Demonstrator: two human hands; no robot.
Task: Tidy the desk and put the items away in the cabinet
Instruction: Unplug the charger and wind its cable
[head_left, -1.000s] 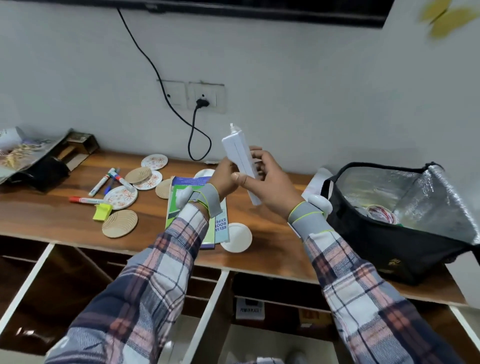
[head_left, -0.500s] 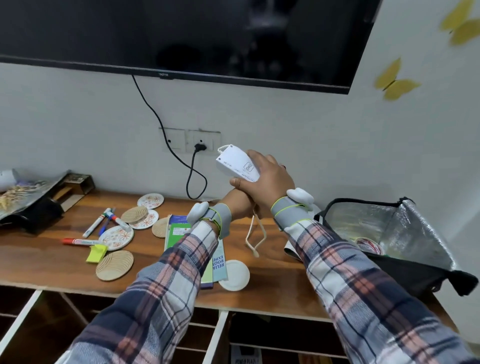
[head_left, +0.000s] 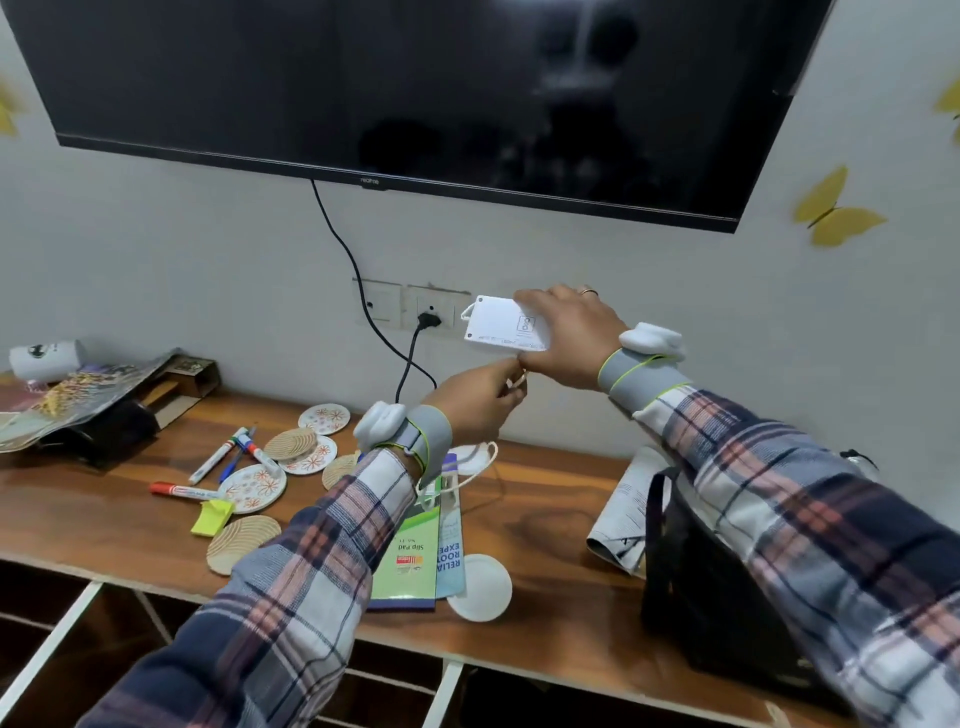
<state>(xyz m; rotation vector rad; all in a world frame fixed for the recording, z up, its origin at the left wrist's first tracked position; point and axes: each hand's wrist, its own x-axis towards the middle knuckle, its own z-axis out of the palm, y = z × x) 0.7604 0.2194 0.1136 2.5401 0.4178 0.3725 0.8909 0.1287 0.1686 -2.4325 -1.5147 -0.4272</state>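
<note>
- Head view: the right hand (head_left: 571, 332) grips the white box (head_left: 506, 325) from above, raised over the counter (head_left: 545, 519).
- The left hand (head_left: 478, 400) pinches the white cord (head_left: 515, 383) just under the box.
- Advice: coil the cord snugly round the box before stowing, so no slack snags.
</note>
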